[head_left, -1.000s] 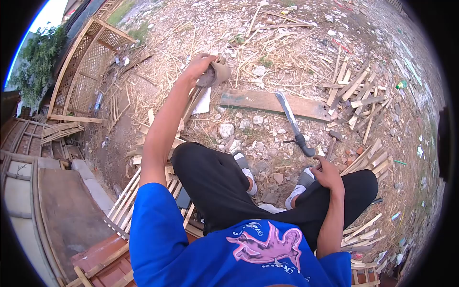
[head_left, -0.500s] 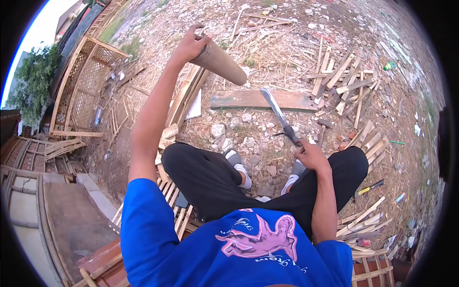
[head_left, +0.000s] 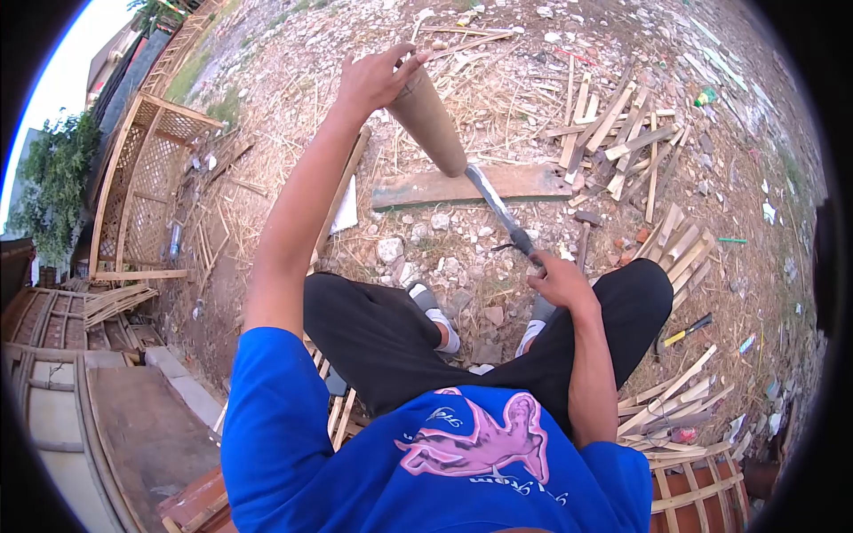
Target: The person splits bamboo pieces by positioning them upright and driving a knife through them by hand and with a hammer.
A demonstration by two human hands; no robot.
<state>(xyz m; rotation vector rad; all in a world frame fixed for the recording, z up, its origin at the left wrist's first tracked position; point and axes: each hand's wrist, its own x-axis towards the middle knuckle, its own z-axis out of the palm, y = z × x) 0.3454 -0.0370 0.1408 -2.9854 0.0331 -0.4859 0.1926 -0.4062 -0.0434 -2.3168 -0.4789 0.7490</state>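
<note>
My left hand (head_left: 380, 80) grips the upper end of a thick, smooth brown bamboo piece (head_left: 430, 126). The bamboo is tilted, its lower end over the flat wooden board (head_left: 426, 188) on the ground; I cannot tell whether it touches the board. In my right hand (head_left: 562, 282) is the dark handle of a machete (head_left: 491, 201). Its long blade points forward over the board, with the tip beside the lower end of the bamboo.
A hammer (head_left: 585, 233) lies right of the board. Split wooden strips (head_left: 626, 133) are piled beyond it, more (head_left: 684, 253) beside my right knee. A yellow-and-black tool (head_left: 687, 330) rests farther right. Lattice frames (head_left: 147, 191) stand at left. Stones and straw litter the ground.
The bamboo piece has swung more upright, and its lower end has come down toward the board and machete tip. My left hand has shifted right with it. The machete remains in my right hand.
</note>
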